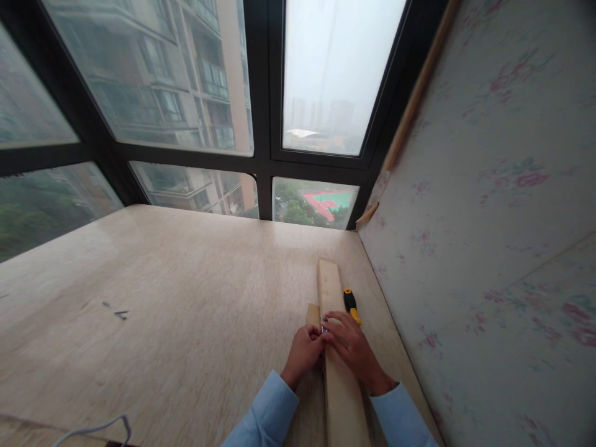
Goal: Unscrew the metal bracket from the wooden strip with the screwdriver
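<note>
A long pale wooden board (330, 279) lies lengthwise in front of me, with a second, thinner wooden piece (313, 315) along its left side. At the board's left edge is a small shiny metal piece (325, 319), mostly covered by my fingers. My right hand (351, 347) rests over the board, its fingertips closed on that metal piece. Close against it, my left hand (305, 352) is closed in a pinch at the board's edge; what its fingertips hold is hidden. Just right of the board lies a screwdriver with a black and yellow handle (350, 301), its lower end hidden by my right hand.
Several small metal screws or nails (121, 315) lie on the left of the marble-patterned surface (195, 298). A pale cable (100, 427) runs along the near left edge. The flower-papered wall (465, 248) rises on the right; dark-framed windows (264, 112) stand behind.
</note>
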Demonstrator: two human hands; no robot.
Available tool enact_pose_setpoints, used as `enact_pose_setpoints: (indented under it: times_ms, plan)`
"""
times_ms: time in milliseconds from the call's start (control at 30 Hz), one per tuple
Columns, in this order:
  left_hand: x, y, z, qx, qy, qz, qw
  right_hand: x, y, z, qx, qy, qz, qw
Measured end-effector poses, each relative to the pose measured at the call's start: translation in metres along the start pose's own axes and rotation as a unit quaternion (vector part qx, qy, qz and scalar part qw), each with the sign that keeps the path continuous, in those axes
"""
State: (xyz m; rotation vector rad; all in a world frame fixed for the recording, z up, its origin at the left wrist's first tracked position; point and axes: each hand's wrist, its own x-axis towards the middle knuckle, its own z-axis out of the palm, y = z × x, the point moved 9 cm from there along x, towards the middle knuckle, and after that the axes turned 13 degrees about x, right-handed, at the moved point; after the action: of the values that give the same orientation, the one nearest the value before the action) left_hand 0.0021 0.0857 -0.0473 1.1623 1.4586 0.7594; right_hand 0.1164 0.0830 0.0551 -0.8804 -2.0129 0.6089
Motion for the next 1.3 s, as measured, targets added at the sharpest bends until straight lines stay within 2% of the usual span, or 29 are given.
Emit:
enact_pose_setpoints:
  times_ms: [167, 400, 533, 700, 900, 1067, 1300]
  plan:
    - [-0.001, 0.004, -0.002, 0.026, 0.014, 0.023, 0.999, 0.003, -0.001, 0.01, 0.006, -0.005, 0.048, 0.999]
    - [-0.003, 0.005, 0.0, 0.01, 0.004, 0.025, 1.0, -0.002, 0.016, 0.004, 0.017, 0.01, 0.111, 0.994]
    - [-0.004, 0.004, 0.003, -0.018, -0.018, 0.01, 1.0, -0.002, 0.016, 0.008, 0.002, -0.005, 0.107, 0.994]
    - [-0.006, 0.005, 0.005, -0.053, -0.029, -0.016, 0.998, -0.001, 0.012, 0.007, -0.038, 0.011, 0.084, 0.996]
    - [-0.01, 0.009, 0.006, -0.084, -0.034, -0.034, 0.995, -0.004, 0.017, 0.008, -0.037, 0.028, 0.069, 0.997]
    - [-0.01, 0.008, 0.005, -0.068, -0.026, -0.042, 0.996, -0.006, 0.021, 0.006, -0.002, 0.043, 0.082, 0.996]
    - [-0.007, 0.004, 0.004, -0.019, -0.014, -0.031, 0.999, -0.009, 0.033, -0.01, 0.069, 0.11, 0.129, 0.983]
